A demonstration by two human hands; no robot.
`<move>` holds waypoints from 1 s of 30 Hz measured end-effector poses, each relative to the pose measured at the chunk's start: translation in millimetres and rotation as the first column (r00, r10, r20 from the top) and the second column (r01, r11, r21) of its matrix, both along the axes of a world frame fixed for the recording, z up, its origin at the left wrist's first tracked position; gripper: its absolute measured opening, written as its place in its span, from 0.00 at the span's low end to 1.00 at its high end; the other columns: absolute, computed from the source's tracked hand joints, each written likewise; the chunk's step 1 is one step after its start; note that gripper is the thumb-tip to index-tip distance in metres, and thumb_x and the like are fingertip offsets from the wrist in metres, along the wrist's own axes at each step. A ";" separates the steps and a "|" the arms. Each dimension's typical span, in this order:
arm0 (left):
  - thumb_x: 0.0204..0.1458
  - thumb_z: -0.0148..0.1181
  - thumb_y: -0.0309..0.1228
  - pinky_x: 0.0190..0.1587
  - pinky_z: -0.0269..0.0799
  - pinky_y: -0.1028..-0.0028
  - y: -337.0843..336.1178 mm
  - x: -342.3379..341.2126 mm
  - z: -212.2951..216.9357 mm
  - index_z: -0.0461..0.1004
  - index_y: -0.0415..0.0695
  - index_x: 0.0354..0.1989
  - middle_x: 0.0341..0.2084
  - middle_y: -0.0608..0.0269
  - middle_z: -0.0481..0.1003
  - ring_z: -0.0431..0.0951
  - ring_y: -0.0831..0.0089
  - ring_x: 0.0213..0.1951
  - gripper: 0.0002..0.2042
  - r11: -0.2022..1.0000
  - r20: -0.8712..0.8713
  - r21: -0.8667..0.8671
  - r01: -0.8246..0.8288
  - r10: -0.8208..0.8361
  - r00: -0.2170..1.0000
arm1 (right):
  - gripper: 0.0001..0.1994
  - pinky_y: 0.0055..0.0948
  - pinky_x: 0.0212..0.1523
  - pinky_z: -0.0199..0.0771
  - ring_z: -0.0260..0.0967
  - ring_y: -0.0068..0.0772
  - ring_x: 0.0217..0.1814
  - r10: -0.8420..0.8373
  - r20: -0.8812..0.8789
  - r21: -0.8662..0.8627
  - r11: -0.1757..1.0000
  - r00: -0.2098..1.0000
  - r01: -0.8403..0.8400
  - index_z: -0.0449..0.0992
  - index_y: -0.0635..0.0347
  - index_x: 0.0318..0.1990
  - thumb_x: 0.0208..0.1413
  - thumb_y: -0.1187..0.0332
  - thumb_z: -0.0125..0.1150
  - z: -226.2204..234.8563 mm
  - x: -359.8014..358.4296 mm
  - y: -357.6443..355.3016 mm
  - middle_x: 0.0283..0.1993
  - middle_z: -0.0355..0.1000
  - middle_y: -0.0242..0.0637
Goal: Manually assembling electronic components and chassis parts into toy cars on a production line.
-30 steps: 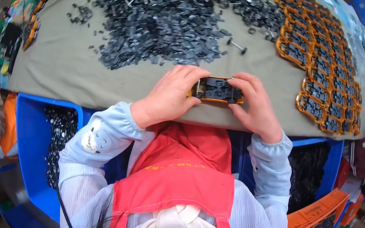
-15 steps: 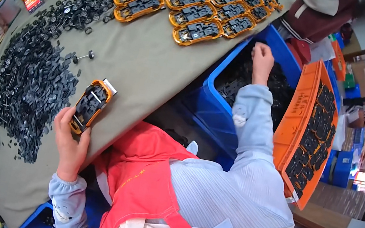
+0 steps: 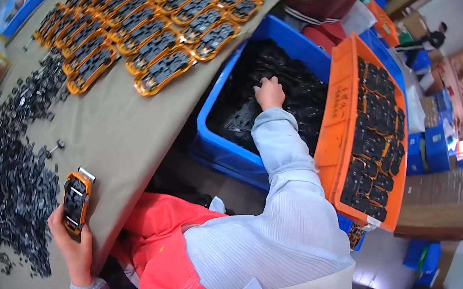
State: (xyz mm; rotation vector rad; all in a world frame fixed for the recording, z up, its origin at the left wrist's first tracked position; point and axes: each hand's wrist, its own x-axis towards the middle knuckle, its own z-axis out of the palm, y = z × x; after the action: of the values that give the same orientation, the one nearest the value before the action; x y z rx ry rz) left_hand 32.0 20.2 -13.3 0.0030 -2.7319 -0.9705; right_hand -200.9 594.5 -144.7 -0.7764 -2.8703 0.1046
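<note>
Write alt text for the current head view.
The left hand holds an orange toy car, black underside showing; the right hand is over black parts in a blue bin. Similar cars lie in rows on the table.

At lower left, the toy car [image 3: 84, 205] has a glossy orange plastic shell around a duller black plastic underside. It lies over the matt, olive-beige cloth of the tablecloth [image 3: 122, 138]. Small black chips [image 3: 15, 194] at left look like hard plastic, and the wheel axle [image 3: 53, 150] beside them shows a bright metallic rod. At upper centre, the bin [image 3: 205, 131] is smooth blue plastic with a slight sheen, its black parts [image 3: 242, 116] glinting like plastic. The crate [image 3: 340, 101] is smooth orange plastic; the apron [image 3: 163, 261] matt red cloth; the shirt [image 3: 266, 230] finely ribbed fabric.
</note>
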 end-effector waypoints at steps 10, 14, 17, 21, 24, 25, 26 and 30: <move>0.47 0.62 0.18 0.61 0.64 0.62 -3.1 13.4 15.5 0.67 0.38 0.60 0.52 0.48 0.69 0.70 0.52 0.56 0.28 0.982 -0.310 -0.060 -0.177 0.151 0.939 | 0.11 0.25 0.32 0.73 0.72 0.25 0.29 -0.217 -0.576 -0.773 0.459 0.788 -0.438 0.81 0.61 0.44 0.63 0.65 0.58 144.2 35.0 -44.2 0.33 0.77 0.32; 0.51 0.61 0.19 0.51 0.72 0.68 7.4 21.4 18.6 0.72 0.38 0.54 0.43 0.54 0.76 0.77 0.64 0.47 0.20 0.962 -0.163 0.271 -0.023 0.070 0.984 | 0.11 0.21 0.31 0.70 0.70 0.20 0.29 0.017 -0.595 -0.796 -0.150 0.803 -0.587 0.79 0.62 0.48 0.65 0.67 0.55 174.6 54.5 -128.9 0.35 0.77 0.31; 0.59 0.55 0.20 0.49 0.71 0.75 62.0 -4.5 34.0 0.65 0.40 0.64 0.44 0.64 0.74 0.75 0.75 0.45 0.23 0.749 -0.018 0.659 0.069 -0.076 0.997 | 0.11 0.24 0.33 0.73 0.73 0.23 0.34 0.228 -0.560 -0.811 -0.347 0.796 -0.471 0.77 0.64 0.49 0.65 0.67 0.56 184.9 71.3 -203.2 0.37 0.76 0.34; 0.60 0.56 0.21 0.46 0.76 0.72 80.8 -15.5 40.6 0.65 0.40 0.63 0.50 0.61 0.75 0.77 0.72 0.47 0.22 0.286 0.036 0.958 0.020 -0.189 0.981 | 0.13 0.25 0.37 0.76 0.75 0.26 0.35 0.513 -0.558 -0.827 -0.405 0.653 -0.389 0.75 0.65 0.52 0.66 0.68 0.55 182.6 93.0 -273.4 0.40 0.77 0.36; 0.54 0.59 0.17 0.43 0.77 0.74 74.2 -12.6 25.3 0.72 0.37 0.56 0.46 0.56 0.76 0.79 0.70 0.41 0.19 0.426 -0.094 0.902 0.077 0.019 0.995 | 0.16 0.30 0.45 0.78 0.76 0.32 0.44 0.374 -0.478 -0.819 -0.516 0.795 -0.250 0.70 0.64 0.57 0.66 0.67 0.56 169.5 98.6 -301.5 0.47 0.76 0.39; 0.54 0.59 0.17 0.43 0.77 0.74 72.1 -11.0 26.3 0.72 0.37 0.56 0.46 0.56 0.76 0.79 0.70 0.41 0.19 0.427 -0.097 0.901 0.075 0.029 0.995 | 0.19 0.32 0.49 0.79 0.76 0.34 0.48 0.292 -0.418 -0.802 -0.563 0.860 -0.199 0.67 0.64 0.60 0.66 0.66 0.57 166.3 103.0 -308.8 0.50 0.75 0.41; 0.53 0.60 0.17 0.42 0.77 0.73 70.2 -9.8 28.2 0.73 0.37 0.54 0.46 0.55 0.76 0.79 0.67 0.40 0.19 0.713 -0.292 0.687 0.143 0.089 0.952 | 0.19 0.32 0.49 0.79 0.76 0.34 0.48 0.298 -0.421 -0.802 -0.564 0.857 -0.199 0.67 0.64 0.60 0.66 0.66 0.57 163.9 111.4 -316.2 0.50 0.75 0.41; 0.47 0.62 0.17 0.40 0.77 0.70 73.9 -7.2 21.7 0.76 0.38 0.48 0.46 0.52 0.75 0.79 0.60 0.41 0.17 0.998 -0.642 -0.025 0.063 -0.064 0.764 | 0.26 0.42 0.62 0.72 0.69 0.44 0.63 0.402 -0.437 -0.599 -0.798 0.805 0.074 0.61 0.63 0.65 0.66 0.60 0.58 151.1 136.7 -341.9 0.62 0.68 0.48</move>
State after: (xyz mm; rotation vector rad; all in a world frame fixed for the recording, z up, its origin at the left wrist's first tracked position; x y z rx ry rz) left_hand 24.7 94.1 8.4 -0.3614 -2.0979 -0.7900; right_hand -64.2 252.6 6.4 0.4821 -1.3616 3.5703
